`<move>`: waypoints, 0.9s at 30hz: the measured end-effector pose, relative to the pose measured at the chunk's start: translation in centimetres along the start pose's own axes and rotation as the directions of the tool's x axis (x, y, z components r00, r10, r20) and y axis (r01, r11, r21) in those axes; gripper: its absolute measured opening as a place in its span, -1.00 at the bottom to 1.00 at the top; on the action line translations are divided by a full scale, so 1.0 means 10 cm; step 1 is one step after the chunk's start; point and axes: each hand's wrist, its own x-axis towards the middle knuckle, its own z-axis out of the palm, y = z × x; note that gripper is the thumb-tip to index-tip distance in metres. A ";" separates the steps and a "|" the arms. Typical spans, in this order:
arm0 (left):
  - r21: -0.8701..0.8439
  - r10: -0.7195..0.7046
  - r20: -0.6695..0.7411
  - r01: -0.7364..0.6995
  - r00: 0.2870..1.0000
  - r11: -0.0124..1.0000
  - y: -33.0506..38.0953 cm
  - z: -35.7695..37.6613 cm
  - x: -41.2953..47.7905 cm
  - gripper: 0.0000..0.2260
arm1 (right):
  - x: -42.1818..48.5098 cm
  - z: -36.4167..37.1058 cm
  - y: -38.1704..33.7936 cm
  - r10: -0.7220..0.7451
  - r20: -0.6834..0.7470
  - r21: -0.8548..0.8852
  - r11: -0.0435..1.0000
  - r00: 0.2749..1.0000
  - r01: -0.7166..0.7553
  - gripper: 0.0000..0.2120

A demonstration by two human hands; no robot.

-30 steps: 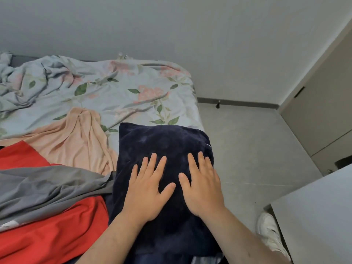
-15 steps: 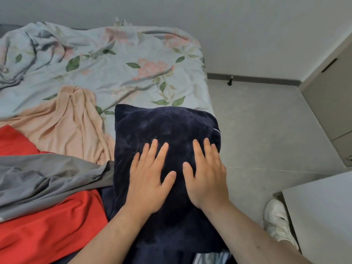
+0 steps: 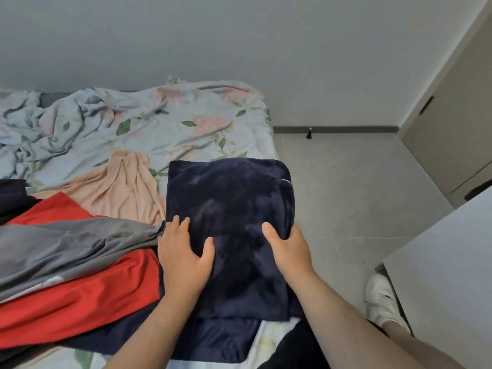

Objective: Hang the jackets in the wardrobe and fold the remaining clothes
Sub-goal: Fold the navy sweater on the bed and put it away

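Observation:
A folded navy fleece garment (image 3: 229, 209) lies on the bed's near right corner. My left hand (image 3: 183, 257) holds its left edge, thumb on top and fingers curled down at the edge. At the right edge my right hand (image 3: 290, 251) grips it, thumb on the cloth and fingers hidden round the side. Left of it lie a grey garment (image 3: 66, 243) over a red one (image 3: 80, 296) and a peach top (image 3: 117, 185). Another navy piece (image 3: 213, 339) lies underneath, toward me.
The bed wears a crumpled floral cover (image 3: 149, 123). Grey tiled floor (image 3: 351, 195) runs along its right side to beige wardrobe doors (image 3: 452, 134). A white tabletop corner (image 3: 447, 275) juts in at lower right, with a white shoe (image 3: 380, 299) beside it.
Both hands lay flat side by side on the middle of the navy garment; they have slid apart to its left and right edges and closed round them. The camera tilted up.

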 end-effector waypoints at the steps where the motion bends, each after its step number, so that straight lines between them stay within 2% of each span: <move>1: -0.002 -0.060 -0.021 0.060 0.998 0.998 -0.05 -0.05 -0.06 -0.42 | -0.03 -0.05 0.00 0.018 0.042 0.034 0.999 0.999 -0.019 -0.36; 4: -0.126 -0.164 -0.025 0.160 0.986 0.979 -0.21 -0.20 -0.22 -0.49 | -0.07 -0.14 0.04 0.059 0.147 0.087 0.994 0.987 -0.072 -0.37; 6: -0.235 -0.212 0.039 0.215 0.976 0.948 -0.27 -0.30 -0.29 -0.61 | -0.08 -0.17 0.07 0.092 0.227 0.128 0.984 0.970 -0.123 -0.35; 9: -0.230 -0.320 0.183 0.357 0.930 0.906 -0.34 -0.40 -0.28 -0.65 | -0.07 -0.22 0.07 0.194 0.358 0.118 0.961 0.913 -0.250 -0.11; 10: -0.209 -0.345 0.239 0.395 0.908 0.895 -0.36 -0.45 -0.25 -0.66 | -0.07 -0.24 0.07 0.210 0.398 0.115 0.954 0.893 -0.275 -0.08; 12: -0.181 -0.361 0.367 0.446 0.857 0.876 -0.36 -0.54 -0.16 -0.63 | -0.07 -0.27 0.07 0.211 0.474 0.142 0.940 0.855 -0.311 -0.15; 14: -0.231 -0.341 0.510 0.508 0.789 0.830 -0.31 -0.63 -0.06 -0.52 | -0.07 -0.29 0.05 0.210 0.538 0.179 0.918 0.816 -0.353 -0.25; 17: -0.338 -0.311 0.711 0.695 0.630 0.635 -0.16 -0.67 0.08 -0.39 | -0.07 -0.32 0.04 0.205 0.569 0.246 0.882 0.796 -0.403 -0.33; 20: -0.340 -0.267 0.839 0.839 0.475 0.426 0.01 -0.63 0.18 -0.47 | -0.04 -0.37 0.02 0.186 0.552 0.340 0.840 0.813 -0.423 -0.45; 22: -0.341 -0.222 0.880 0.883 0.421 0.324 0.08 -0.60 0.19 -0.49 | -0.02 -0.40 0.00 0.177 0.525 0.389 0.820 0.832 -0.420 -0.50; 27: -0.285 -0.126 0.942 0.940 0.310 0.188 0.21 -0.53 0.17 -0.46 | -0.02 -0.44 -0.07 0.165 0.534 0.428 0.793 0.829 -0.433 -0.49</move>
